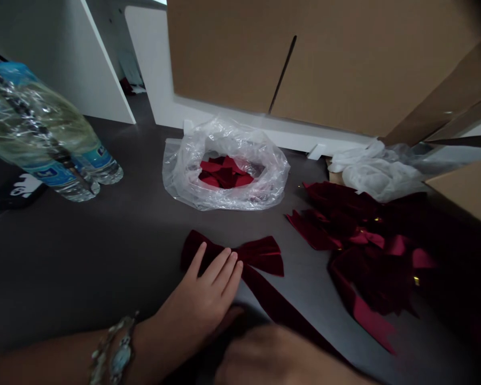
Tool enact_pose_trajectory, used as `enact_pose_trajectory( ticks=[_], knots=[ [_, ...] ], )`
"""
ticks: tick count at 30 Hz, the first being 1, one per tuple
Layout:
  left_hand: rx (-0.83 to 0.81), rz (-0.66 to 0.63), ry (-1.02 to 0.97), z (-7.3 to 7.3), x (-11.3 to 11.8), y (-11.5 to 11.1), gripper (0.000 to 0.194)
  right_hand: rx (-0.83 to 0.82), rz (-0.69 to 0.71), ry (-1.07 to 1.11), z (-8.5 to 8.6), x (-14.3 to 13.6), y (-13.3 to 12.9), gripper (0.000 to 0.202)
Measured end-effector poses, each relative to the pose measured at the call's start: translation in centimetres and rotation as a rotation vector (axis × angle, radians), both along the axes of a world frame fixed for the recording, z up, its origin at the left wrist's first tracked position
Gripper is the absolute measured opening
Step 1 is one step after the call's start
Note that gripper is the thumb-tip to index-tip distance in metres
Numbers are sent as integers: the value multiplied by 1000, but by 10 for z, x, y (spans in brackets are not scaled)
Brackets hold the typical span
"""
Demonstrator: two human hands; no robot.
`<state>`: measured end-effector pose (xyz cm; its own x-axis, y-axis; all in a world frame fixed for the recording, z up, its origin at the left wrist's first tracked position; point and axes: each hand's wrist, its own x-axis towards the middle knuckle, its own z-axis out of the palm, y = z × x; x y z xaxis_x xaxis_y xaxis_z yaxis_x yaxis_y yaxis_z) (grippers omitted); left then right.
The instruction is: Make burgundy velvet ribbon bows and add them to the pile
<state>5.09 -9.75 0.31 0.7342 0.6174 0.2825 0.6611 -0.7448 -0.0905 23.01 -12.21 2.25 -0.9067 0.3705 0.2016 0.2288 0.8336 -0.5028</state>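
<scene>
A dark red velvet bow [264, 255] lies on the grey table with one long tail running toward the lower right. My left hand [208, 289], a bracelet and watch on its wrist, rests on the bow's left half and centre, fingers spread and lying flat. Close to the bottom edge, my right hand [268, 355] is blurred and lies over part of the tail; its fingers are hidden. Behind the bow stands an open clear plastic bag [176, 174] with red fabric pieces [224, 172] inside. More dark red bows [369, 240] with small gold ties are piled at the right.
Large bottles of yellowish liquid [52, 128] stand at the left beside a black item [16, 195] with white print. Cardboard [324, 64] and a white panel [152, 80] border the back. Crumpled white plastic [380, 174] lies at the back right.
</scene>
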Motion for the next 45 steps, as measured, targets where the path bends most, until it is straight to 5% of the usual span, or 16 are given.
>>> enact_pose_trajectory(
  ticks=[4,9,26,35,45],
  knots=[
    [-124,-28,-26,3,-10,7,54,-9,-336,85,9,30,52,26],
    [-149,-2,-20,3,-11,4,62,-105,-392,91,-15,47,85,30],
    [-364,-58,-123,13,-21,24,57,-157,-545,61,-21,80,94,15],
    [-156,-21,-13,10,-10,10,66,-183,-560,25,-16,92,94,25],
    [-127,4,201,9,18,-8,97,-424,-989,488,-34,104,103,51]
  ],
)
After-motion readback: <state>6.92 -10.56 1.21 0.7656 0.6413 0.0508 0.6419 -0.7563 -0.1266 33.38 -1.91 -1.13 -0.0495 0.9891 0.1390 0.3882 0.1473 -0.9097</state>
